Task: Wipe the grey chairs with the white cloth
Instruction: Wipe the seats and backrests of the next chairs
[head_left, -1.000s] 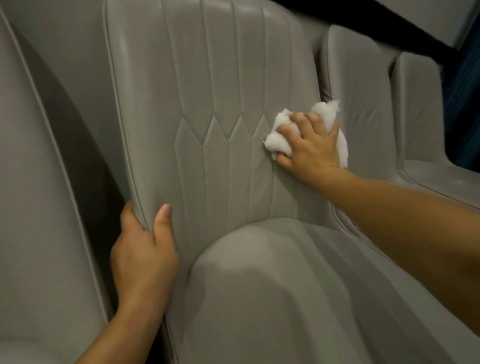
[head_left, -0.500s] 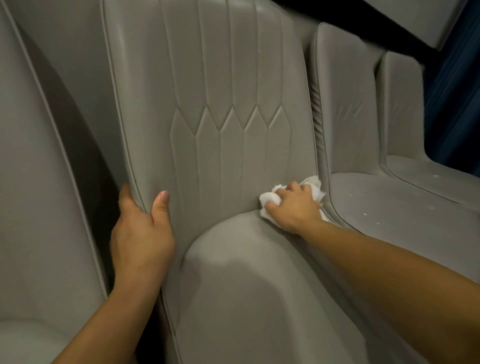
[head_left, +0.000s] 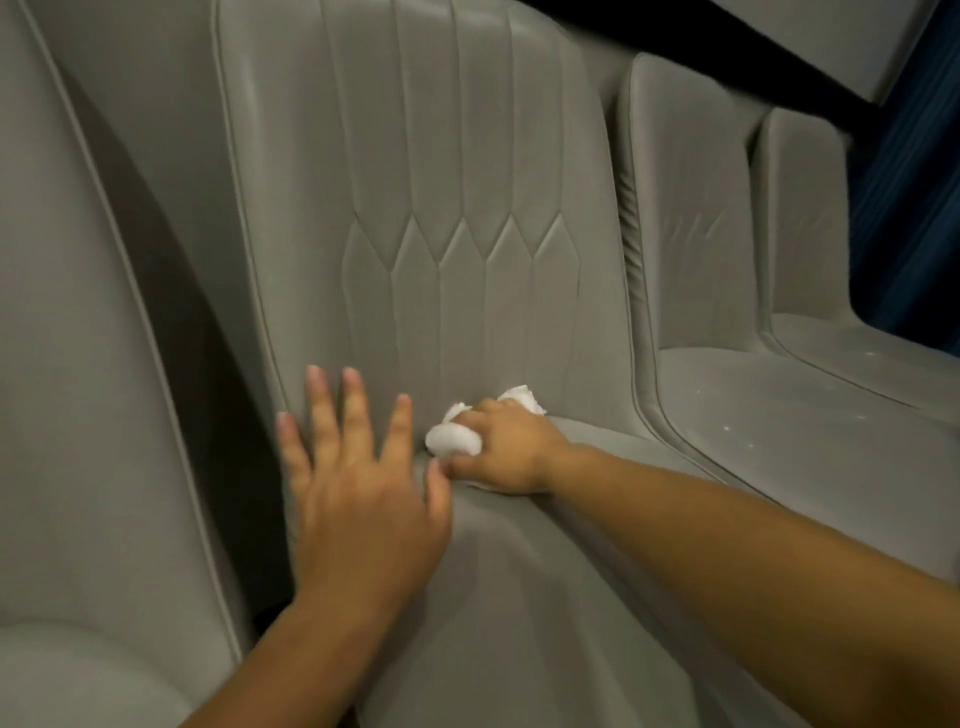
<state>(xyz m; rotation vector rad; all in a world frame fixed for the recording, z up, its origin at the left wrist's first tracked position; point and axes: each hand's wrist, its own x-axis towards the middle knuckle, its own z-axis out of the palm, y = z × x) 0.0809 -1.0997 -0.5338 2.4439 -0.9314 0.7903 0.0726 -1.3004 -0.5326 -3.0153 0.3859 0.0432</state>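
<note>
**Two hands at the seat crease of a grey chair**

Right hand (head_left: 506, 449), just right of centre: knuckles up, fingers curled down and clenched round the white cloth (head_left: 453, 439), pressed into the crease between backrest and seat cushion of the middle grey chair (head_left: 415, 156). Cloth bunched, bulging out at the hand's 9 o'clock side and again past the knuckles toward 1 o'clock. Right forearm running in from the frame's 4 o'clock edge, laid low over the seat cushion.

Left hand (head_left: 358, 483), at 9 o'clock of the right hand and just beside it: released, palm toward the chair, four fingers straight and spread, pointing to 12 o'clock over the lower backrest; thumb angled toward 2 o'clock, tip nearly meeting the cloth. Contact with the upholstery not clearly readable because of motion blur. Left forearm entering from 6 o'clock.

Backrest of the middle chair upright, stitched in vertical channels with a zigzag seam at mid-height. Neighbouring grey chair (head_left: 680, 234) at 3 o'clock, a few pale specks on its seat; a further chair (head_left: 800, 208) beyond it; another grey chair (head_left: 78, 364) at 9 o'clock, across a dark gap. Blue curtain (head_left: 904, 182) at the 2 o'clock edge.
</note>
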